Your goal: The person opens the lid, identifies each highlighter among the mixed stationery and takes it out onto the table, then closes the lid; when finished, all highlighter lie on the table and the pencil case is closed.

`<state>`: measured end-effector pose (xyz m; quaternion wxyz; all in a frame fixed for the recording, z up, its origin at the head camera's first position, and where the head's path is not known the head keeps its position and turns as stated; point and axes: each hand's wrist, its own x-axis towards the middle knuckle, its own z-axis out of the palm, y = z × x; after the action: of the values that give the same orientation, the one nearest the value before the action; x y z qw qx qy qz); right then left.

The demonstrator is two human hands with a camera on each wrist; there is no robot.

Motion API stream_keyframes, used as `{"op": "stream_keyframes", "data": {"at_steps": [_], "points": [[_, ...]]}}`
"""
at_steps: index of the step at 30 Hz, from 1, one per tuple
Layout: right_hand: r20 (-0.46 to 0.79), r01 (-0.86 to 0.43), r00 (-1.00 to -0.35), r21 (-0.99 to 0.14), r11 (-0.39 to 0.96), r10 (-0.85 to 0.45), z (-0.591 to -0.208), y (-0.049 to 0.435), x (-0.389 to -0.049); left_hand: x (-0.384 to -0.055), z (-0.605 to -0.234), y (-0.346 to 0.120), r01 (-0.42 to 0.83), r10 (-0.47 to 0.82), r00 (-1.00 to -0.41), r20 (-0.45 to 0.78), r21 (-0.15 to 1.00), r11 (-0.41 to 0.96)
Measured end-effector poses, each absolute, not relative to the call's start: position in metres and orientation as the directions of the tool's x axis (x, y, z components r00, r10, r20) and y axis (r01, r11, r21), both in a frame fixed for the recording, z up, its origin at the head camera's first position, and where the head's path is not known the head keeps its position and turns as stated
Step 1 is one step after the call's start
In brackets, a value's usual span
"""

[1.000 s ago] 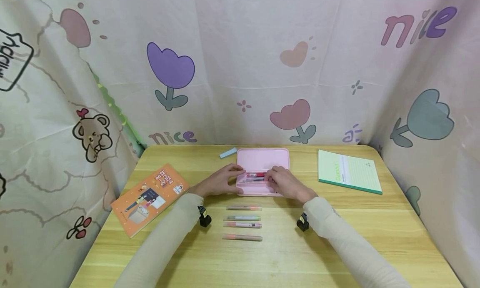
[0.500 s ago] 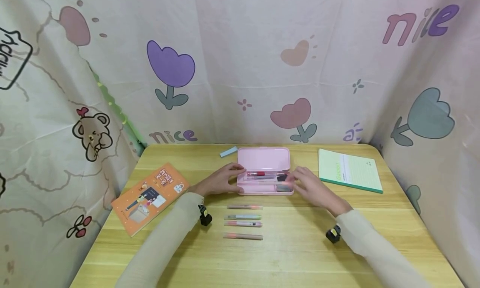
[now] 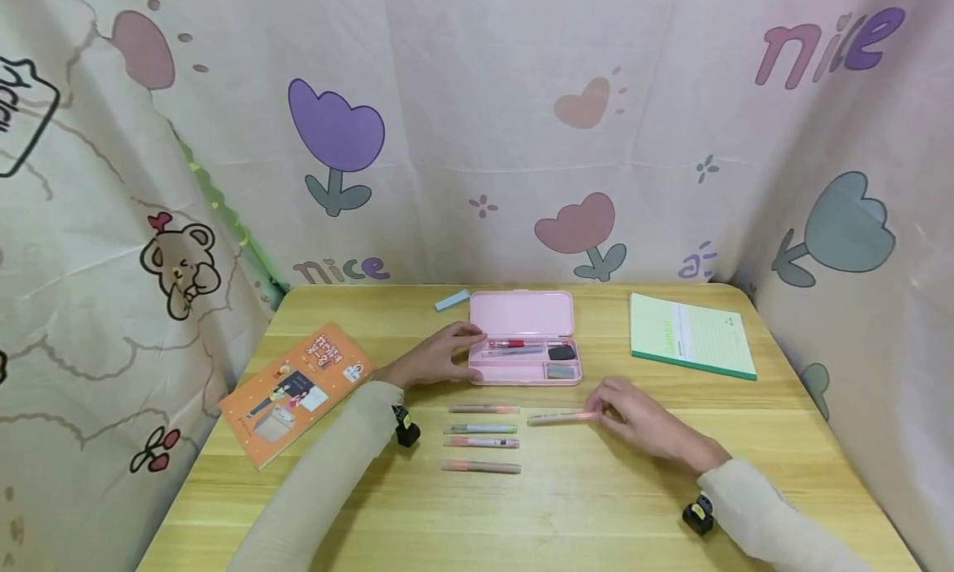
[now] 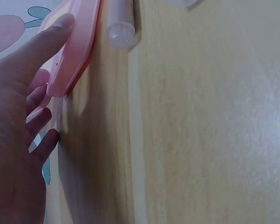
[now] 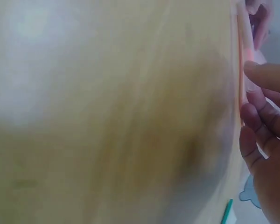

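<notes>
An open pink pencil case [image 3: 521,314] lies at the back of the table. My left hand [image 3: 434,358] grips its left end, thumb on the front wall and fingers around the back, as the left wrist view shows. Between the thumb and fingers of my right hand [image 3: 643,420] is the right end of a slim pen [image 3: 559,419] with a pinkish tip. That pen is low over the table, right of a column of several similar pens [image 3: 482,429]. Inside the case are a red pen [image 3: 508,343], a clear-barrelled pen, a black piece [image 3: 561,353] and a grey block [image 3: 561,372].
On the left lies an orange book [image 3: 298,394], at the back right a green notepad [image 3: 693,336]. A small light-blue strip [image 3: 451,300] sits beside the case lid. Patterned curtains [image 3: 462,141] stand behind the table and along both sides.
My right hand has lifted a pen out of the case and carried it right and toward me, beside the pen column. My left hand has stayed on the case.
</notes>
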<state>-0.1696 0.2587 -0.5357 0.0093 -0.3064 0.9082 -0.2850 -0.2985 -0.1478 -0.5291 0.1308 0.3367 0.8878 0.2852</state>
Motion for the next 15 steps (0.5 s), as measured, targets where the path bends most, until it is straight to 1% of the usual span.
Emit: {"op": "stream_keyframes", "data": {"at_steps": [2, 5, 15], "points": [[0.121, -0.531, -0.815, -0.546, 0.648, -0.567, -0.538, 0.2594, -0.1685, -0.2988, -0.5296, -0.1482, 0.524, 0.673, -0.738, -0.04, 0.595, 0.609], [0.093, -0.516, -0.82, -0.549, 0.658, -0.565, -0.5404, 0.2596, -0.1673, -0.2992, -0.5296, -0.1484, 0.528, 0.676, -0.736, -0.036, 0.593, 0.608], [0.104, -0.529, -0.817, -0.526, 0.666, -0.567, -0.5437, 0.2582, -0.1685, -0.3003, -0.532, -0.1486, 0.529, 0.674, -0.738, -0.034, 0.59, 0.61]]}}
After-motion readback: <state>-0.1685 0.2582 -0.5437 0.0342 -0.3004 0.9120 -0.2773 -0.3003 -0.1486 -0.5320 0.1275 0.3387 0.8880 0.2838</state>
